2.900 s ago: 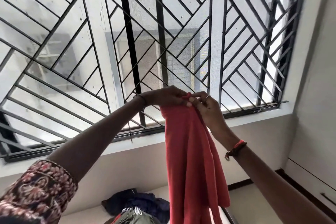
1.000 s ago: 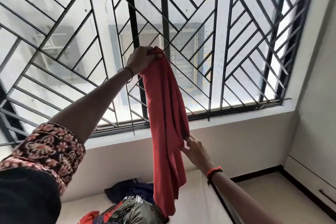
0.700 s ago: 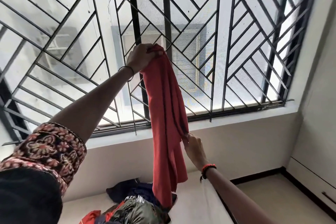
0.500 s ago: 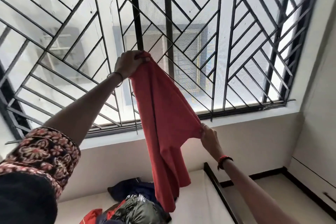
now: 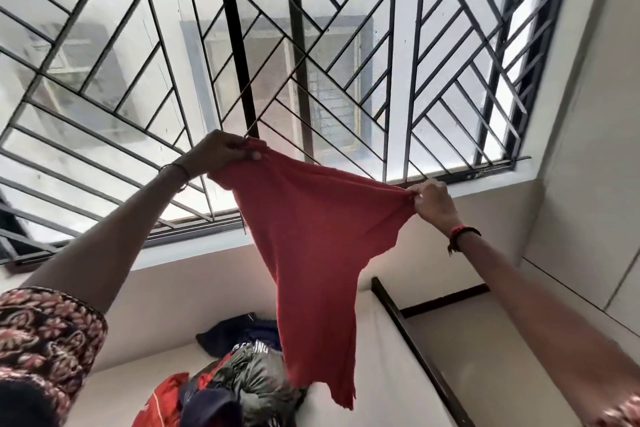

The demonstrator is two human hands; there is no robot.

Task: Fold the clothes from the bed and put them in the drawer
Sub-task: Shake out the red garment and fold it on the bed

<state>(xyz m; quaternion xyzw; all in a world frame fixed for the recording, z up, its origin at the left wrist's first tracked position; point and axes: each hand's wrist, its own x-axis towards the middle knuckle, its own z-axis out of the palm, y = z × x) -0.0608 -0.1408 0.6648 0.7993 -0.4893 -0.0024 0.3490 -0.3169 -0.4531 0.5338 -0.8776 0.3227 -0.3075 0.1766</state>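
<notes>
Held high in front of the window grille (image 5: 311, 45), the red garment (image 5: 311, 236) stretches between the pinching left hand (image 5: 218, 152) and right hand (image 5: 433, 199), likely to straighten it for folding, above the clothes pile (image 5: 242, 378) at the bed's (image 5: 381, 374) far edge.

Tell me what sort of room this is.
Most likely a bedroom: unfolded clothes lie heaped on a white bed under a barred window, and both hands hold up a red garment.
</notes>
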